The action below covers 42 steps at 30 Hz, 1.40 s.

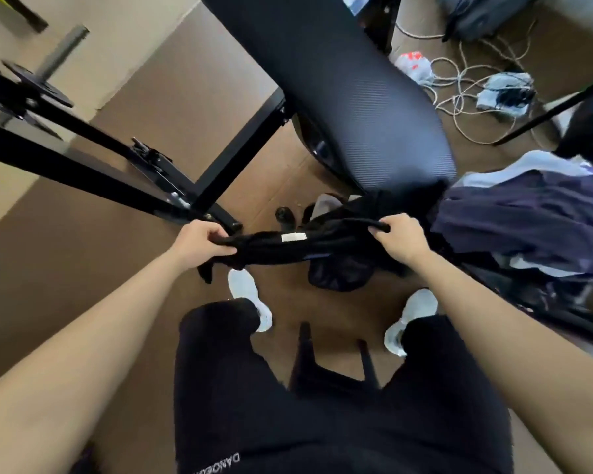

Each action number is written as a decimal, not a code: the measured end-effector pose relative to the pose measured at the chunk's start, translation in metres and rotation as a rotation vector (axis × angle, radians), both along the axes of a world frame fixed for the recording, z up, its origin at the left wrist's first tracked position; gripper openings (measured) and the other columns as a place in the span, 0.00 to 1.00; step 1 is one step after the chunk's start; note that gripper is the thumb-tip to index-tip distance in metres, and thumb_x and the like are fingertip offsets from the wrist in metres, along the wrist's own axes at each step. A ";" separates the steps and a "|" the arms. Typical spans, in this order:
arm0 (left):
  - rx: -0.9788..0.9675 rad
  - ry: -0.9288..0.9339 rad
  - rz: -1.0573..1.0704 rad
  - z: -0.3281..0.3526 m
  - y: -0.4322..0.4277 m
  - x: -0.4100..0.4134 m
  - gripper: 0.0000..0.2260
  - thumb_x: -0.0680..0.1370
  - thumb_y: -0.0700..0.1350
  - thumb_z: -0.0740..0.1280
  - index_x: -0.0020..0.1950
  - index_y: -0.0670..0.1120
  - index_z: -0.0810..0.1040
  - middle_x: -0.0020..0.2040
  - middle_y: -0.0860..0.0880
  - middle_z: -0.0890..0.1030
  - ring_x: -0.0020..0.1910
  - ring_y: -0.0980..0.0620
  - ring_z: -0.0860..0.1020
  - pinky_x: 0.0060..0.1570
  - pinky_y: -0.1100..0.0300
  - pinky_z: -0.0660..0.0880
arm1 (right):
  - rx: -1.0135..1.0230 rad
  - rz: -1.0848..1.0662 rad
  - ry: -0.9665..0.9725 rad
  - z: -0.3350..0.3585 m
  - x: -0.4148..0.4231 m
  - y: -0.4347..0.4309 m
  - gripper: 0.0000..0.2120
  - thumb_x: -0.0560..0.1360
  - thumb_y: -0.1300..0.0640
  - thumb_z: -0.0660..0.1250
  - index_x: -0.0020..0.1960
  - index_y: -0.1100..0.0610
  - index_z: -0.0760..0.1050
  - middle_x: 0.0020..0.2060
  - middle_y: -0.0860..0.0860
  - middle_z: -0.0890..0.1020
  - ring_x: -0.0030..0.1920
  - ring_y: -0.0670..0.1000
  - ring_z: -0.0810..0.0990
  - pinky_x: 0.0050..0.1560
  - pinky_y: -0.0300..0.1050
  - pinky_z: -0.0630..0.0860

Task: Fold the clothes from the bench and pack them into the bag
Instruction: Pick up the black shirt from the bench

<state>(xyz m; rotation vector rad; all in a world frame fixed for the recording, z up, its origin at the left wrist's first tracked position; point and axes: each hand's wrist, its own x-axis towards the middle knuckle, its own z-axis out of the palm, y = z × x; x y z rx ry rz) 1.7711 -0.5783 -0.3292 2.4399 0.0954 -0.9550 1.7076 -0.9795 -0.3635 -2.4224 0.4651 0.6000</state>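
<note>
The left hand (199, 239) and right hand (402, 236) each grip the garment (305, 249). Pulling it taut should fold cleaner. Pile (527, 217) at three o'clock.

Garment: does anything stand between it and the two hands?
Nothing visible does. The left hand grips the garment at one end and the right hand grips the other end. The garment is stretched between them above the floor.

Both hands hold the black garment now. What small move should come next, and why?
Probably lift the black garment with the white label and shake it flat: the left hand and right hand grip its ends, but it hangs bunched between them, so it is not ready to fold.
</note>
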 end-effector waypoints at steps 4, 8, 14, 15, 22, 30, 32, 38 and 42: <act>-0.112 -0.137 0.166 -0.063 -0.010 -0.012 0.16 0.78 0.54 0.74 0.36 0.43 0.82 0.29 0.54 0.76 0.29 0.60 0.73 0.34 0.63 0.68 | 0.051 -0.007 -0.022 -0.072 -0.022 0.005 0.13 0.80 0.46 0.67 0.49 0.53 0.85 0.42 0.55 0.85 0.49 0.59 0.83 0.44 0.44 0.69; -0.359 -0.237 0.388 -0.128 -0.030 -0.037 0.22 0.81 0.57 0.69 0.45 0.36 0.80 0.38 0.45 0.78 0.40 0.52 0.77 0.44 0.55 0.72 | 0.063 0.024 -0.103 -0.123 -0.045 0.004 0.11 0.81 0.47 0.66 0.43 0.50 0.81 0.36 0.50 0.82 0.43 0.55 0.82 0.41 0.46 0.69; -0.450 -0.378 0.331 -0.119 -0.051 -0.082 0.13 0.84 0.52 0.64 0.45 0.48 0.81 0.38 0.53 0.80 0.38 0.56 0.78 0.42 0.60 0.73 | -0.005 0.102 -0.266 -0.115 -0.099 -0.005 0.06 0.75 0.54 0.72 0.48 0.56 0.83 0.39 0.53 0.83 0.46 0.55 0.82 0.45 0.43 0.70; -0.443 -0.409 0.289 -0.109 -0.049 -0.088 0.14 0.84 0.52 0.64 0.43 0.48 0.80 0.36 0.54 0.78 0.36 0.56 0.76 0.41 0.60 0.72 | -0.015 0.105 -0.298 -0.105 -0.108 -0.006 0.06 0.75 0.54 0.72 0.47 0.56 0.83 0.38 0.53 0.82 0.46 0.56 0.81 0.44 0.43 0.69; -0.247 -0.604 0.018 -0.012 -0.026 -0.103 0.13 0.79 0.54 0.71 0.43 0.45 0.80 0.37 0.51 0.79 0.38 0.52 0.76 0.41 0.56 0.70 | 0.012 0.058 -0.719 -0.006 -0.120 0.008 0.04 0.75 0.56 0.72 0.47 0.56 0.84 0.42 0.53 0.85 0.49 0.57 0.82 0.52 0.50 0.75; -0.482 -0.987 0.329 0.084 -0.011 -0.104 0.15 0.78 0.56 0.70 0.51 0.44 0.82 0.49 0.41 0.84 0.44 0.49 0.79 0.47 0.52 0.77 | 0.275 -0.037 -1.105 0.124 -0.101 0.052 0.07 0.77 0.59 0.69 0.52 0.57 0.84 0.43 0.49 0.84 0.46 0.48 0.81 0.49 0.40 0.75; -0.558 -1.085 0.396 0.102 -0.008 -0.104 0.16 0.78 0.59 0.68 0.50 0.46 0.80 0.48 0.41 0.83 0.44 0.49 0.79 0.48 0.50 0.78 | 0.258 -0.080 -1.194 0.145 -0.093 0.054 0.08 0.77 0.57 0.68 0.53 0.58 0.84 0.43 0.48 0.83 0.47 0.48 0.81 0.50 0.42 0.75; -0.380 -1.202 0.455 0.095 0.019 -0.103 0.13 0.82 0.55 0.65 0.53 0.45 0.77 0.51 0.48 0.79 0.51 0.50 0.77 0.51 0.56 0.72 | 0.018 -0.066 -0.920 0.135 -0.078 0.041 0.17 0.80 0.50 0.67 0.44 0.64 0.81 0.37 0.56 0.79 0.41 0.55 0.78 0.40 0.47 0.69; -0.309 -1.230 0.591 0.086 0.037 -0.100 0.16 0.83 0.54 0.64 0.58 0.41 0.77 0.51 0.51 0.77 0.50 0.52 0.74 0.50 0.59 0.68 | 0.087 0.054 -0.623 0.103 -0.063 0.049 0.16 0.76 0.47 0.72 0.46 0.62 0.85 0.42 0.56 0.84 0.44 0.56 0.82 0.45 0.47 0.76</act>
